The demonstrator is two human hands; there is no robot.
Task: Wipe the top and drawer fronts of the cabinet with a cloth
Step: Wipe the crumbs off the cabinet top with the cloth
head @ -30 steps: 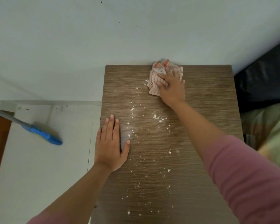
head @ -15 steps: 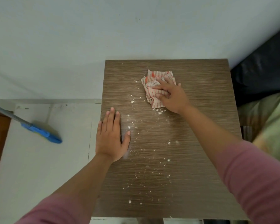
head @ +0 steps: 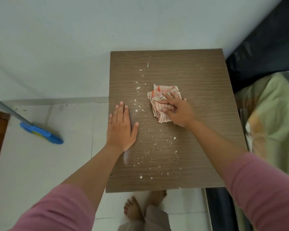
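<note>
The brown wood-grain cabinet top [head: 198, 77] fills the middle of the view, seen from above. White crumbs [head: 154, 144] are scattered in a band down its middle. A crumpled red-and-white checked cloth [head: 158, 97] lies on the top near its centre. My right hand [head: 178, 112] presses down on the cloth's near right part, fingers spread over it. My left hand [head: 121, 129] rests flat, palm down, at the left edge of the top, holding nothing. The drawer fronts are hidden below the top.
A blue broom head [head: 40, 133] on a grey pole rests on the white floor to the left. A bed with a green cover [head: 274, 117] and dark frame stands close on the right. The white wall is behind the cabinet. My bare feet [head: 133, 209] stand below the front edge.
My right hand has dragged the cloth from the back edge toward the middle of the top. The view has tilted down, showing the front edge and my feet. My left hand has stayed put.
</note>
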